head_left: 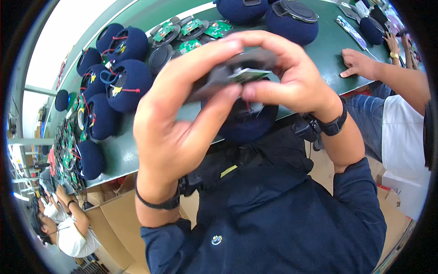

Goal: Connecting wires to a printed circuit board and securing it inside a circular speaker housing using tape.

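Observation:
My left hand [171, 118] and my right hand [299, 80] are raised together, both gripping a black round cover [216, 75] from its two sides. A green circuit board [250, 74] sits on the cover's near face, and both my thumbs press close to it. The cover is tilted and slightly blurred. Directly under my hands, at the table's near edge, is a dark blue fabric-covered round speaker shell [248, 128]; its opening shows partly, with a bit of red wire. My fingers hide much of the cover's far side.
Several blue shells with wires [130, 84] stand at left on the green table [125, 153], near loose circuit boards [68, 141]. Black covers with boards [191, 28] lie beyond my hands. Closed round speakers [292, 25] stand at the back. A co-worker's arm [365, 64] rests at right.

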`<control>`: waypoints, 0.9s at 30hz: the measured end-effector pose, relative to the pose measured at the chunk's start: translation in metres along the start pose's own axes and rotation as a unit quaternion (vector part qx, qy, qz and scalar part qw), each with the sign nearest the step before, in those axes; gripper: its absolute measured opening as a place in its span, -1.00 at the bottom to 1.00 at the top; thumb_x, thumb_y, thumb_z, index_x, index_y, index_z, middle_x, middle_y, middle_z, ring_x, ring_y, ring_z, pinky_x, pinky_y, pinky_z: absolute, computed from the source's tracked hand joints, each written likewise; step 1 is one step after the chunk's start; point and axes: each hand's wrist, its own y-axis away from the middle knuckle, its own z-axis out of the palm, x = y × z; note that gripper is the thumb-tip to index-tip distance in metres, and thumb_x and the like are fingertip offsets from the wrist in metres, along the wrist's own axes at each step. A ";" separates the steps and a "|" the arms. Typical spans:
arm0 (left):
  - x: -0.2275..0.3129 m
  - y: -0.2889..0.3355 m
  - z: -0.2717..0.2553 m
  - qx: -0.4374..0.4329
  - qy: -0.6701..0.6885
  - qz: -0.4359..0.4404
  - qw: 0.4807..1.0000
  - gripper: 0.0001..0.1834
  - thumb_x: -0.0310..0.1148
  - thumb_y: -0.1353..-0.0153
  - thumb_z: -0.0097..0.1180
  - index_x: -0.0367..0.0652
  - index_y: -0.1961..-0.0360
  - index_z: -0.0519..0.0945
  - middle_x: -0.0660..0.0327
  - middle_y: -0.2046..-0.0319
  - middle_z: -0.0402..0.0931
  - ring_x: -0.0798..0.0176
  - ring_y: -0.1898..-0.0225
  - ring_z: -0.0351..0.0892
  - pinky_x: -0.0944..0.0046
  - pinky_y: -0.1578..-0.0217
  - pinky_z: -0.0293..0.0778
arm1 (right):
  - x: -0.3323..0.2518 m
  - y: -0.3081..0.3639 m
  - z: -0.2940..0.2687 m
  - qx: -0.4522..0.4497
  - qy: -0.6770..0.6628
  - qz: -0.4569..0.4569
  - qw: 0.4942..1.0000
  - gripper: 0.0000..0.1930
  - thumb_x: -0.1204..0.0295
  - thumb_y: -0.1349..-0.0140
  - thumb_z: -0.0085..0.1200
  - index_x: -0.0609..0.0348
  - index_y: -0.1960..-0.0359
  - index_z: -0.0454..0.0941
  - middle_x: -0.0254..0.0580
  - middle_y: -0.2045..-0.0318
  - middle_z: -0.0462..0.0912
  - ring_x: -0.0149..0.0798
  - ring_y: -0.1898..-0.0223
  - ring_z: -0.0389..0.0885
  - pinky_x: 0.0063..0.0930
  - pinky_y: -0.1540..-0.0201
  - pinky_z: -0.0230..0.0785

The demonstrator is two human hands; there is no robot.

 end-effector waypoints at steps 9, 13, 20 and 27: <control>-0.017 0.055 0.005 0.132 0.020 -0.226 0.965 -0.72 -0.53 -0.19 0.30 -0.24 0.05 0.68 0.14 0.05 0.64 0.22 0.04 0.63 0.25 0.01 0.52 | 0.013 0.033 0.001 0.140 0.048 -0.044 0.988 -0.53 0.59 -0.32 0.30 0.33 -0.27 0.54 -0.16 -0.08 0.68 -0.36 -0.05 0.66 -0.42 -0.16 0.50; -0.010 0.049 0.006 -0.013 -0.046 -0.181 0.982 -0.67 -0.55 -0.14 0.27 -0.22 0.02 0.72 0.10 0.05 0.61 0.19 0.01 0.59 0.28 0.06 0.49 | 0.025 0.038 0.005 0.183 0.060 -0.095 0.977 -0.45 0.55 -0.32 0.34 0.32 -0.33 0.46 -0.09 -0.18 0.62 -0.31 -0.07 0.66 -0.40 -0.18 0.51; -0.030 0.024 -0.003 -0.060 0.013 -0.138 0.989 -0.85 -0.53 -0.26 0.26 -0.28 0.15 0.68 0.18 0.15 0.61 0.27 0.12 0.59 0.30 0.13 0.49 | 0.034 0.038 0.005 0.175 0.060 -0.114 0.976 -0.43 0.48 -0.39 0.30 0.30 -0.38 0.40 -0.04 -0.23 0.60 -0.33 -0.06 0.65 -0.42 -0.14 0.52; -0.064 0.008 0.024 0.036 0.188 -0.310 0.931 -0.82 -0.38 -0.46 0.19 -0.30 0.07 0.64 0.35 0.30 0.63 0.53 0.27 0.54 0.48 0.24 0.45 | 0.027 0.028 0.004 0.080 0.170 -0.172 0.967 -0.53 0.51 -0.39 0.20 0.23 -0.32 0.48 0.19 -0.28 0.50 0.07 -0.30 0.49 -0.14 -0.38 0.30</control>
